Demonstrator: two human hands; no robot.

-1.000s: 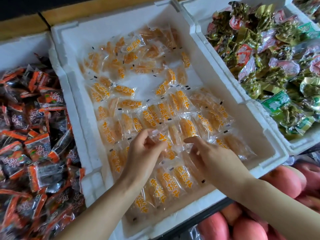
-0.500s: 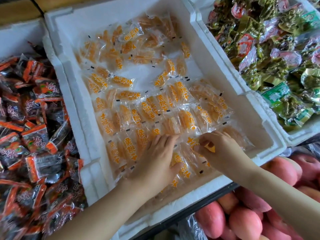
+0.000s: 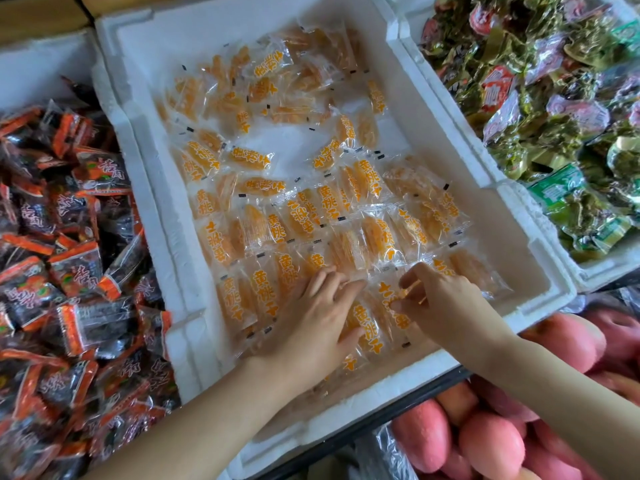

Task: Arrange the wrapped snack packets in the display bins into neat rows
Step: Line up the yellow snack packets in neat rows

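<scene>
A white foam bin (image 3: pixel 408 109) in the middle holds clear packets with orange fruit slices and orange print (image 3: pixel 304 216). The near packets lie in rows side by side; the far ones (image 3: pixel 263 77) lie loose at mixed angles. My left hand (image 3: pixel 311 323) lies flat with straight fingers pressing on packets in the front row. Just to its right, my right hand (image 3: pixel 440 299) has curled fingers and pinches the edge of one orange packet (image 3: pixel 391 299) in the same row.
A bin of dark packets with red ends (image 3: pixel 62 271) stands at the left. At the right is a bin of green and pink wrapped snacks (image 3: pixel 554 109). Red-pink apples (image 3: pixel 491 441) lie below the front edge at the lower right.
My left hand lowered from a pinch above the row to lie flat on the front packets. The right hand shifted a little right and curled onto a packet. The view moved closer.
</scene>
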